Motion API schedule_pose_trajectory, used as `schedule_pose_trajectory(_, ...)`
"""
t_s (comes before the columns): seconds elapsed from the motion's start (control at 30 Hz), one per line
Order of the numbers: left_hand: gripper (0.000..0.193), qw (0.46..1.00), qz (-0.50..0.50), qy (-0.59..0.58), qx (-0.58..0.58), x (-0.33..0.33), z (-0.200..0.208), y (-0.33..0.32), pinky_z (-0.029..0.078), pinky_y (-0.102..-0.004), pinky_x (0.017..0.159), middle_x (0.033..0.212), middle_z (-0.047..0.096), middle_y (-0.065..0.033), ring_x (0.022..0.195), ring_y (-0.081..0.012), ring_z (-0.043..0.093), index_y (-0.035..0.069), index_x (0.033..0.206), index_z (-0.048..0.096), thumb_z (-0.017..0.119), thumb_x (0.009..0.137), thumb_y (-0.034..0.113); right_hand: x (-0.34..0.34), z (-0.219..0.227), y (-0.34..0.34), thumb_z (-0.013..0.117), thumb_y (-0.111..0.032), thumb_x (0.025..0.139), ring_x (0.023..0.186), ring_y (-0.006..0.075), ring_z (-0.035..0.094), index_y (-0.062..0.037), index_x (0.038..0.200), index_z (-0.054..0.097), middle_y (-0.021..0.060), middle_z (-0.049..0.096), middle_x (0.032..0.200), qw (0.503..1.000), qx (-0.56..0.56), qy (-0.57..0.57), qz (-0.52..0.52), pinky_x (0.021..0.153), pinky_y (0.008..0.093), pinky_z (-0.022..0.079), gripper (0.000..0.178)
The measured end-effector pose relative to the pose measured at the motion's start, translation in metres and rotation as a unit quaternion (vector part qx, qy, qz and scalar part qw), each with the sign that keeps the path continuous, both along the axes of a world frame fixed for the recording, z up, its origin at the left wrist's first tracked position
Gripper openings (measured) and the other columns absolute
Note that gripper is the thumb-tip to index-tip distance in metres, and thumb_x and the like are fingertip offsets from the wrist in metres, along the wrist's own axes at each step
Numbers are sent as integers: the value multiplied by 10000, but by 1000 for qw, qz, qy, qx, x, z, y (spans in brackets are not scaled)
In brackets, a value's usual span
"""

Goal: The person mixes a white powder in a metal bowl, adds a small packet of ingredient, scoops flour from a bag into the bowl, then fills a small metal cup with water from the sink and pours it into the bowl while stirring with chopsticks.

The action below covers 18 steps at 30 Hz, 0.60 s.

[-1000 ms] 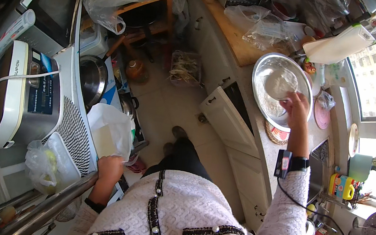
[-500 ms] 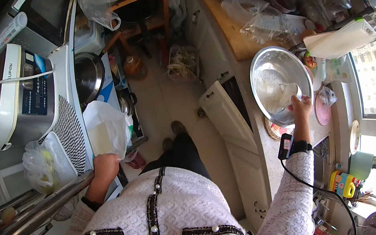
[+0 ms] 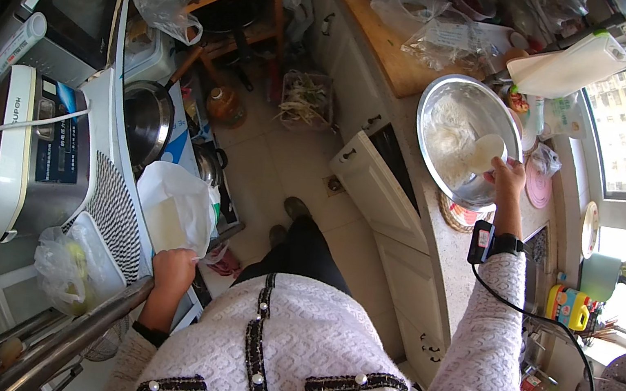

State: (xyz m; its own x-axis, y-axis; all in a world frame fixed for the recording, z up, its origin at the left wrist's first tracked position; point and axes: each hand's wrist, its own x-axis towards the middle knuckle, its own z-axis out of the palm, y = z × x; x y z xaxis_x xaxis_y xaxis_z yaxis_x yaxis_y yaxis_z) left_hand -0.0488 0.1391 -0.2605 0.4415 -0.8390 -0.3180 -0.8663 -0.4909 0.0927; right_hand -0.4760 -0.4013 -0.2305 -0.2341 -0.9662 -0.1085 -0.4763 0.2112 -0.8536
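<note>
A wide, shiny metal bowl point(image 3: 479, 93) lies at two o'clock, with loose white powder point(image 3: 447, 133) heaped unevenly inside, mostly toward its nine o'clock side. A small white cup point(image 3: 489, 152) tilts within its three o'clock side. Between eight and nine o'clock, a white bag point(image 3: 182, 198) stands crumpled.
</note>
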Motion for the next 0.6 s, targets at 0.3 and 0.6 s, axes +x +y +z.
schedule_pose_trajectory(0.3, 174, 1000, -3, 2, -9, 1, 1, 1, 492, -450, 595, 694, 643, -139, 637, -346, 631, 80, 672, 657, 622, 790, 203, -23, 11, -1, 685, -118, 771, 557, 132, 536, 44, 965, 577, 42, 530, 715, 985, 11, -171, -31, 544, 297, 571, 275)
schedule_pose_trajectory(0.6, 186, 1000, 9, -2, 6, 1, 0, 0, 485, -456, 604, 693, 642, -131, 646, -342, 628, 87, 678, 660, 628, 794, 230, -55, 1, -16, 677, -79, 776, 679, 185, 588, 30, 996, 585, 91, 616, 825, 904, 19, -425, -27, 662, 258, 575, 262)
